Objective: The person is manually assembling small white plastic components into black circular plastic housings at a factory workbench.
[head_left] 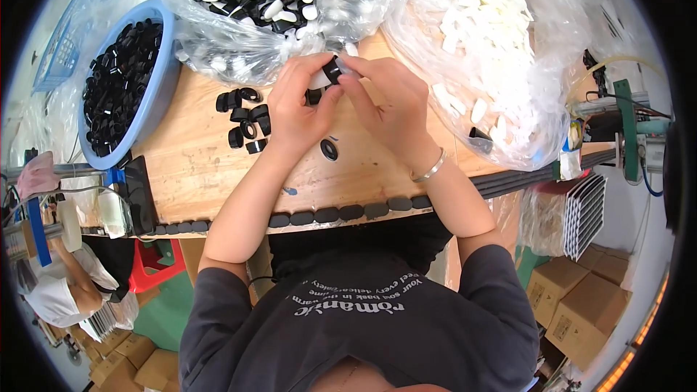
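The person's left hand (299, 105) and right hand (392, 101) meet above a pale wooden desk (210, 178), fingertips clamped on one small, glossy black-and-white piece (332, 70).

Nearest me, at six o'clock from the hands, a loose glossy black ring (329, 149) lies on the desk; at eight, beside the left hand, sits a cluster of short black rings (239, 115). The piece is between both hands, pinched from either side. Farther, a blue plastic tub (165, 93) of black parts stands at nine, a clear plastic bag of white pieces (490, 18) spreads toward two, and a clear plastic bag of mixed black and white pieces (232, 43) lies at eleven.
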### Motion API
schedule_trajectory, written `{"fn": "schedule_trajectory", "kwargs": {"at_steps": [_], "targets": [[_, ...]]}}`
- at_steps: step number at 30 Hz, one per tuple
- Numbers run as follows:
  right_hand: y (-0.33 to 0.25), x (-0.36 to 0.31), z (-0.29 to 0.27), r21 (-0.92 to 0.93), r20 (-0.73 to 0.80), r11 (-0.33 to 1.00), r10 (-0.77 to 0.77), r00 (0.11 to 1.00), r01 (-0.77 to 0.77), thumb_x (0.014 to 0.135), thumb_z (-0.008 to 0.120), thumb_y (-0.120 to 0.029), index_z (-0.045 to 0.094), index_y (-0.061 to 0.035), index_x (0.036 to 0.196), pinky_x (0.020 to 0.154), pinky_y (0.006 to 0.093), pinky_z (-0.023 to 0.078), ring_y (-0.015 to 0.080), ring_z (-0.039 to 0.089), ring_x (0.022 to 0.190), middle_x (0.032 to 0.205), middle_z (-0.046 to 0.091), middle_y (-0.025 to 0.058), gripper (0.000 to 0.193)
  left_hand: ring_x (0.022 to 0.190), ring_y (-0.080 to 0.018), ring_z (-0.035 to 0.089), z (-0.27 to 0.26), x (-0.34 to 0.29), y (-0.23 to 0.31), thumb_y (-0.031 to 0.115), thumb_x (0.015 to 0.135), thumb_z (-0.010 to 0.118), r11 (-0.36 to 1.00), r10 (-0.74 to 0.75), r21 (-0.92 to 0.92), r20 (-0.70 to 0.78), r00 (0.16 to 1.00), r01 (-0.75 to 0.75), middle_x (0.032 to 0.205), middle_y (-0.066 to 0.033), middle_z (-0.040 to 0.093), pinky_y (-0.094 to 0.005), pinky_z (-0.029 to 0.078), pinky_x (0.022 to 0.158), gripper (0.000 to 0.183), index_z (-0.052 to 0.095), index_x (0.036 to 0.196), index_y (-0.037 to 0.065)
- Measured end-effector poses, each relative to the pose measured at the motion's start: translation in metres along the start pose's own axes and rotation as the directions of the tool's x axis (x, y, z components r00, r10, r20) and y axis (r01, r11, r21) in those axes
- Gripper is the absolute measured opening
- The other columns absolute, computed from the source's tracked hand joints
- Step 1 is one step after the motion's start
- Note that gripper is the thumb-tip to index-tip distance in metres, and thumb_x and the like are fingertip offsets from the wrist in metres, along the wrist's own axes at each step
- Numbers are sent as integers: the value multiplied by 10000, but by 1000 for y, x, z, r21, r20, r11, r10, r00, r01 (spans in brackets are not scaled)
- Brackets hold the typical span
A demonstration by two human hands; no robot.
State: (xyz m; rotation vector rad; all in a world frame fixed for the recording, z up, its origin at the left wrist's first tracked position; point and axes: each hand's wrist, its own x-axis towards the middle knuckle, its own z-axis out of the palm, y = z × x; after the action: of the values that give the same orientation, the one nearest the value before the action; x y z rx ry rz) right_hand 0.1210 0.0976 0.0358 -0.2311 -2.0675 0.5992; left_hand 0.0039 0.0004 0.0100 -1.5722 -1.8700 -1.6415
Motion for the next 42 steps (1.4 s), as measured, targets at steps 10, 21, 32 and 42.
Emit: {"fn": "schedule_trajectory", "kwargs": {"at_steps": [10, 21, 32, 42], "targets": [[14, -11, 10, 635, 169, 650, 412, 896, -418, 863, 636, 26, 658, 37, 1003, 772, 222, 512, 108, 619, 875, 1064, 660, 115, 142, 862, -298, 629, 4, 1, 6, -29, 635, 782, 998, 11, -63, -16, 1000, -12, 951, -142, 658, -339, 507, 745, 425, 625, 1028, 5], [7, -22, 20, 615, 19, 740, 333, 943, -273, 904, 589, -10, 651, 30, 947, 843, 254, 477, 140, 587, 940, 1162, 614, 144, 86, 851, -250, 639, 14, -13, 6, -47, 643, 771, 959, -151, -249, -40, 988, 136, 944, -124, 655, -299, 503, 749, 442, 622, 1056, 6], [14, -20, 19, 505, 143, 839, 149, 978, -202, 915, 573, -48, 622, -16, 1174, 971, 329, 439, 226, 563, 1142, 1268, 579, 175, 266, 839, -262, 641, 6, -7, -2, -86, 638, 732, 985, -76, -165, -122, 990, 55, 947, -137, 660, -307, 508, 749, 403, 632, 1022, -18], [13, -11, 10, 602, 224, 739, 208, 952, -303, 931, 548, -66, 628, 12, 1137, 966, 322, 439, 219, 566, 1139, 1254, 587, 176, 234, 826, -300, 642, -1, 5, -4, -54, 597, 769, 985, 173, 29, -86, 981, -171, 921, -147, 661, -341, 521, 719, 428, 630, 1001, -15]]}}
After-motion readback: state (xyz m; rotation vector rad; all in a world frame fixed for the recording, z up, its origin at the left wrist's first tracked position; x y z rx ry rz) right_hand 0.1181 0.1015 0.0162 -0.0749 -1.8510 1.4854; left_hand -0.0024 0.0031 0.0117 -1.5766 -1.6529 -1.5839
